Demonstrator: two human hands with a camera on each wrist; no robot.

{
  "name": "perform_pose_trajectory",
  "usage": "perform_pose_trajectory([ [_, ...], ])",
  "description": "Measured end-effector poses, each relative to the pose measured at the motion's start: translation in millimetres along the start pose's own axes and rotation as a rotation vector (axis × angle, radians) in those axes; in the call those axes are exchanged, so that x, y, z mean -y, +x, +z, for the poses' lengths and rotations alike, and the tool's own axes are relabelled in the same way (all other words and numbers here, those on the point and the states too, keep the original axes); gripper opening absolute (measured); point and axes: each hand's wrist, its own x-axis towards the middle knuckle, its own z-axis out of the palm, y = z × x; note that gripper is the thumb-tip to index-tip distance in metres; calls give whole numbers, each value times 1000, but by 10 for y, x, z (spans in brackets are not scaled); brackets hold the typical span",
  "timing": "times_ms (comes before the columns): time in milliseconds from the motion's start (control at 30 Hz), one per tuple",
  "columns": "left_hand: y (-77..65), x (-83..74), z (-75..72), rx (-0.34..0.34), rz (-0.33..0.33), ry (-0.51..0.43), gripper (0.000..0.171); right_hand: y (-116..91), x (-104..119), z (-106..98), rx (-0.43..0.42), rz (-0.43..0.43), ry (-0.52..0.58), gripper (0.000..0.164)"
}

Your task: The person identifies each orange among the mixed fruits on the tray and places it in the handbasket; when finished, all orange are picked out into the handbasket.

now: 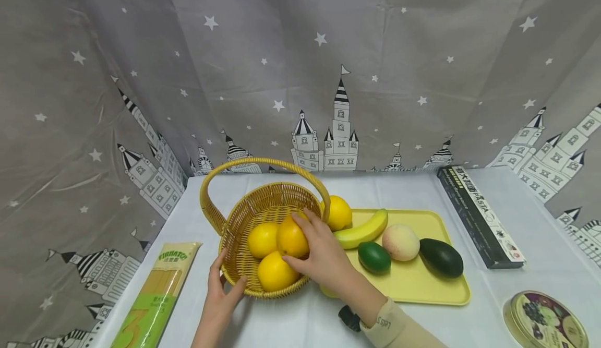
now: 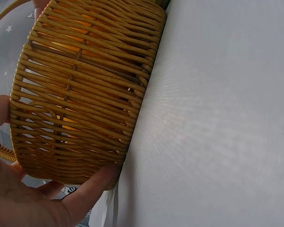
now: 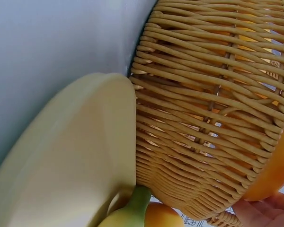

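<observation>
A woven yellow-brown basket [image 1: 238, 220] with a tall handle stands left of centre in the head view. Its near left side is held by my left hand [image 1: 221, 293]; the left wrist view shows the thumb [image 2: 92, 189] against the woven wall. My right hand [image 1: 328, 254] grips an orange [image 1: 289, 239] in the basket, partly hidden by the fingers. Two more yellow-orange fruits, one at the left [image 1: 262, 239] and one nearer [image 1: 276, 272], lie beside it. In the right wrist view the orange [image 3: 274, 165] shows at the rim.
Right of the basket, a yellow tray [image 1: 413, 290] bears a banana [image 1: 363, 231], a green fruit [image 1: 374, 258], a peach [image 1: 400, 242] and an avocado [image 1: 441, 258]. Another orange [image 1: 339, 212] sits behind the handle. A pasta packet [image 1: 157, 296], pasta box [image 1: 481, 215] and round tin [image 1: 547, 319] lie around.
</observation>
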Motion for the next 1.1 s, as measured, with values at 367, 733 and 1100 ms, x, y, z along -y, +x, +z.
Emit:
perform_pose_trajectory([
  [367, 27, 34, -2, 6, -12, 3, 86, -97, -13, 13, -20, -24, 27, 73],
  [733, 10, 31, 2, -5, 12, 3, 83, -166, -41, -40, 15, -31, 42, 66],
  [1100, 19, 23, 2, -7, 21, 9, 83, -236, -1, -493, -236, -133, 152, 57],
])
